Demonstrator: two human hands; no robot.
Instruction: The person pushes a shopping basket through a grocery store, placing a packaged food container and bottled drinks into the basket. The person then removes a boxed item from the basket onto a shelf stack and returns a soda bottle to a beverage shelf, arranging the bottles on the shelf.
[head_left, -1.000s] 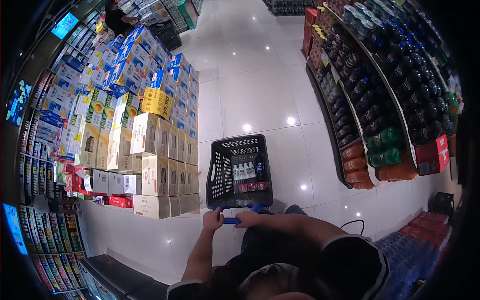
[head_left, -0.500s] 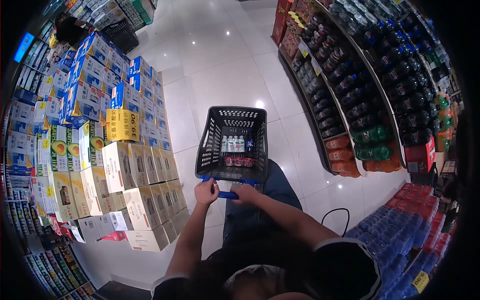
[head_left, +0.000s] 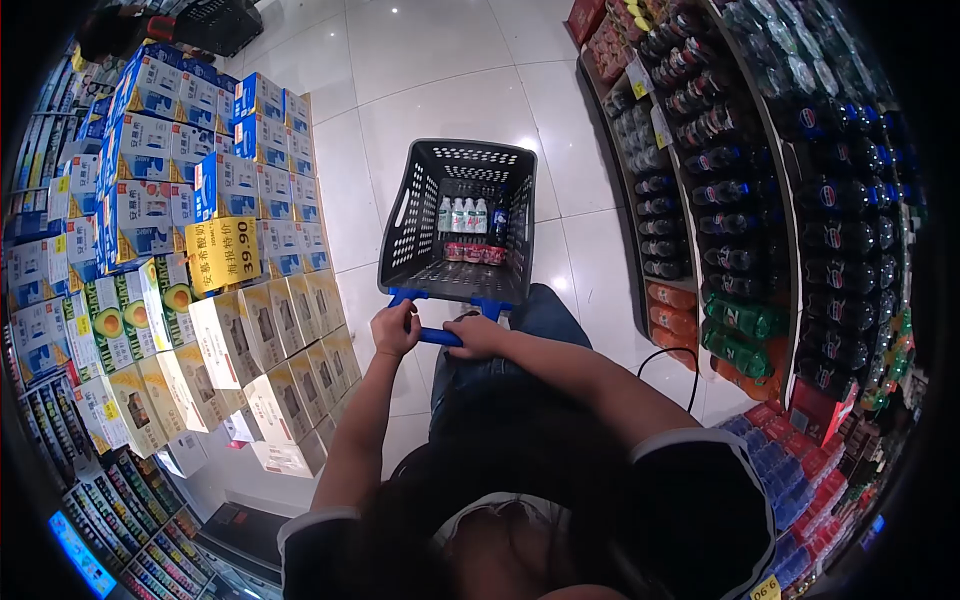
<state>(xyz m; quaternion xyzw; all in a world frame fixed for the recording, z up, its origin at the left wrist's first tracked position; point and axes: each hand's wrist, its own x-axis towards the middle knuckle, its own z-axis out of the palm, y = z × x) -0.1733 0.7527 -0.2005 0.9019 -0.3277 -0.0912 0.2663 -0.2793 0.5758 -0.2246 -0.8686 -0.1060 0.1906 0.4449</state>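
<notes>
My left hand (head_left: pixel 396 330) is closed around the left end of the blue handle (head_left: pixel 439 337) of a black shopping cart. My right hand (head_left: pixel 476 336) grips the handle's right side. In front of me, the cart's basket (head_left: pixel 400 248) has perforated walls and an open top. Inside stand several small white bottles with green and pink labels (head_left: pixel 463 216), with a dark blue bottle (head_left: pixel 499 226) beside them. A pack of red items (head_left: pixel 474 253) lies nearer to me; its exact kind is unclear.
Stacked milk cartons (head_left: pixel 150 140) and beige boxes (head_left: pixel 285 330) line the left, with a yellow price sign (head_left: pixel 222 254). On the right is a shelf of soda bottles (head_left: pixel 838 235). Tiled floor (head_left: pixel 430 80) runs between them. Another dark basket (head_left: pixel 218 25) and a person are at upper left.
The cart and both hands sit higher in view. The soda shelf and left stacks have shifted in the picture, and the view has turned slightly. Both hands stay on the handle.
</notes>
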